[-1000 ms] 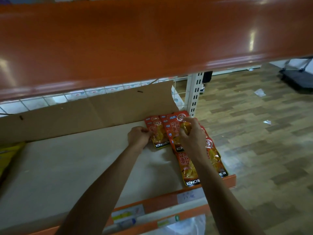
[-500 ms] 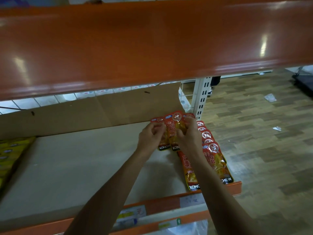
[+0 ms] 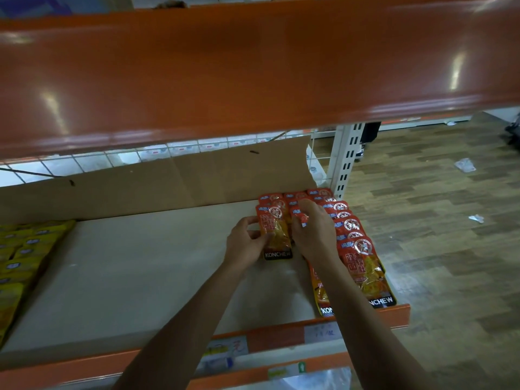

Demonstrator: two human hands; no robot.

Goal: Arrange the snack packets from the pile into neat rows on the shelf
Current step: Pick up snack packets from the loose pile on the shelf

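Note:
Red-orange snack packets lie on the shelf board point(image 3: 140, 277) at its right end. One overlapping row point(image 3: 363, 266) runs front to back along the right edge. A second row lies under my right forearm point(image 3: 320, 294). My left hand point(image 3: 244, 243) pinches the left edge of a single packet point(image 3: 277, 235) that lies flat near the back. My right hand point(image 3: 315, 229) grips a packet top point(image 3: 301, 216) beside it, fingers curled over it. More packets point(image 3: 298, 196) stand against the cardboard backing.
Yellow packets point(image 3: 25, 249) fill the shelf's left end. A brown cardboard sheet point(image 3: 168, 181) lines the back. The orange upper shelf point(image 3: 253, 66) hangs low overhead. A white slotted upright point(image 3: 347, 159) stands at the right. Wooden floor with paper scraps point(image 3: 465, 165) lies beyond.
Both hands have moved slightly toward me from the back of the shelf, and the left packet now lies flat and lower under my left fingers.

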